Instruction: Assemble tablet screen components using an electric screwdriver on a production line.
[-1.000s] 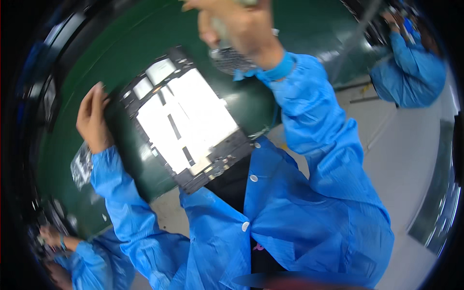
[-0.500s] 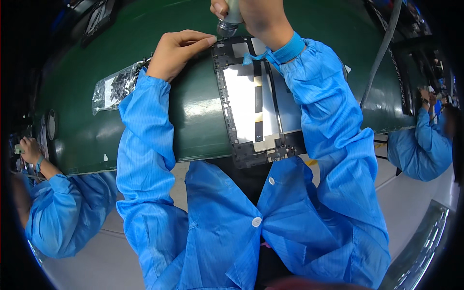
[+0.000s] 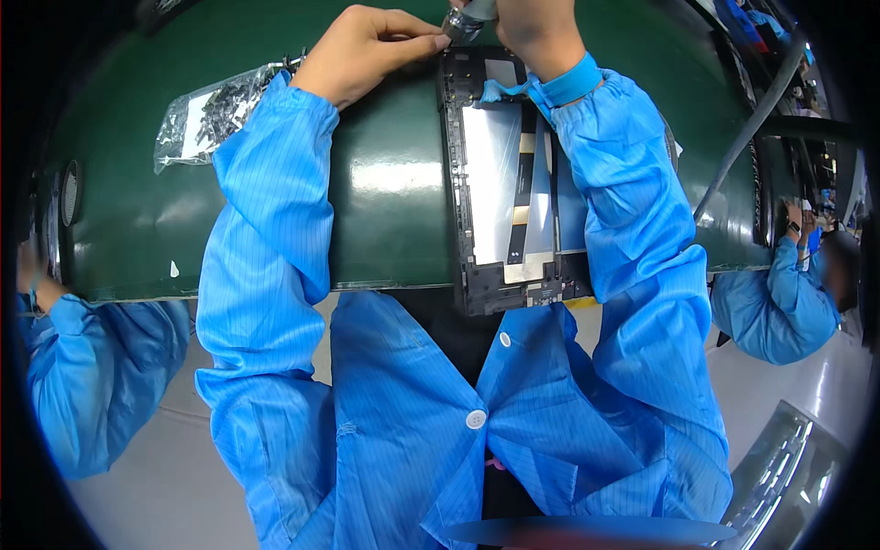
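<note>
My right hand (image 3: pixel 541 37) grips an electric screwdriver (image 3: pixel 466 22) with a metal collar and pale body, its top cut off by the upper edge. The collar hangs at the far left corner of an opened tablet (image 3: pixel 490 197), which has a black frame, silver plates and a dark ribbon cable. Against the collar are the pinched thumb and forefinger of my left hand (image 3: pixel 367 50); whatever lies between them is hidden. A blue wrist strap (image 3: pixel 568 84) circles my right wrist, its loose end over the tablet. My right sleeve covers part of the tablet's right side.
A clear plastic bag of small black parts (image 3: pixel 225 115) lies on the green table (image 3: pixel 390 174), left of my left wrist. A grey cable (image 3: pixel 756 124) rises at the right. Co-workers in blue smocks sit at the left (image 3: pixel 101 376) and right (image 3: pixel 779 298).
The tablet has shifted right on the table and stands straighter. Both hands have moved away from me and rightward with the screwdriver. My left fingertips now meet its collar. The whole view has shifted slightly.
</note>
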The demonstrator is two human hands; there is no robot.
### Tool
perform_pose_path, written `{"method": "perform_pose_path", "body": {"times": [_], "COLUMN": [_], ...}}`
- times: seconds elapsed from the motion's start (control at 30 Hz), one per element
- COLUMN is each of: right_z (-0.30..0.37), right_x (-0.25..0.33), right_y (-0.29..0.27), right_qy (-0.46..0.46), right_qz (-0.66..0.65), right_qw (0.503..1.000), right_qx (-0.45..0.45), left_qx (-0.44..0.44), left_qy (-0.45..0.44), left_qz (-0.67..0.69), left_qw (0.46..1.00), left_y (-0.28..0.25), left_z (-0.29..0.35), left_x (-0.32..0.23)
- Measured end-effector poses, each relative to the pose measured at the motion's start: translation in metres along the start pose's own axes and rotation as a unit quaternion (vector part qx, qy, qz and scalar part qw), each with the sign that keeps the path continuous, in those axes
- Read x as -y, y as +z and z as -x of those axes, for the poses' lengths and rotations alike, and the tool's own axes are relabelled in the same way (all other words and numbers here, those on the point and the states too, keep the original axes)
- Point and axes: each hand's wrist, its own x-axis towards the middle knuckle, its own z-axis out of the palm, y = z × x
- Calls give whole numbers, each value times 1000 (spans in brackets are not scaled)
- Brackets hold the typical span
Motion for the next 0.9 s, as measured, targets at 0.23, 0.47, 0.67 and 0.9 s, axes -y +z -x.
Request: {"method": "perform_pose_path", "body": {"times": [0.23, 0.47, 0.67, 0.9], "right_z": [2, 3, 1, 2], "right_x": [1, 1, -1, -5], "right_y": [1, 1, 5, 9], "right_qy": [-10, -15, -3, 20], "right_qz": [3, 18, 68, 36], "right_qw": [1000, 1000, 998, 999], "right_qx": [8, 11, 16, -12], "left_qx": [7, -14, -9, -10], "left_qy": [-21, -56, -65, -39], "left_qz": [-7, 71, 16, 1], "left_qw": [1000, 996, 998, 999], "left_y": [0, 5, 5, 0], "left_z": [-1, 2, 2, 0], "left_x": [-3, -20, -27, 5]}}
